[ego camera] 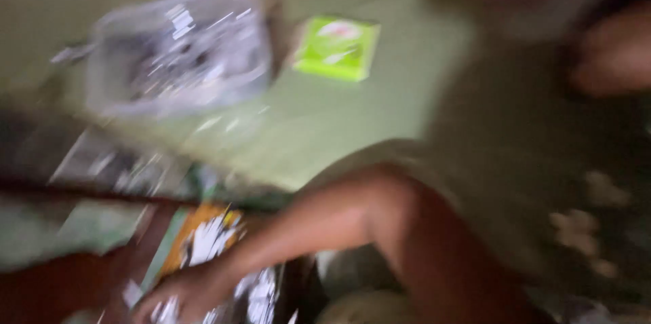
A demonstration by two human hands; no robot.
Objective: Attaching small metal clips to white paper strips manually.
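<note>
One hand (pixel 180 297) is down at the bottom edge of the head view, low and left of centre, its bare forearm running up and right toward the bent elbow. Which hand it is, left or right, the blur won't let me call. Fingers are spread flat and pressed on a packet (pixel 203 242), not wrapped round it, so it's touching rather than gripping, as far as the smear allows.

That packet is flat and glossy, orange with white patches and a green edge, lying tilted beside a dark reddish-brown strip. Shiny crinkled film glints around the fingers.

Further up and left sits a clear plastic bag (pixel 180 49), rumpled, catching bright highlights, with dark bits inside that are too blurred to name. Well apart from it, to the right, a small square green pack (pixel 337 47) lies flat, bright lime with a pale patch on top. Both rest on a smooth olive-green cloth (pixel 380 113), soft and matte. At the upper right edge there's a blurred skin-toned shape; what it is I cannot tell.
</note>
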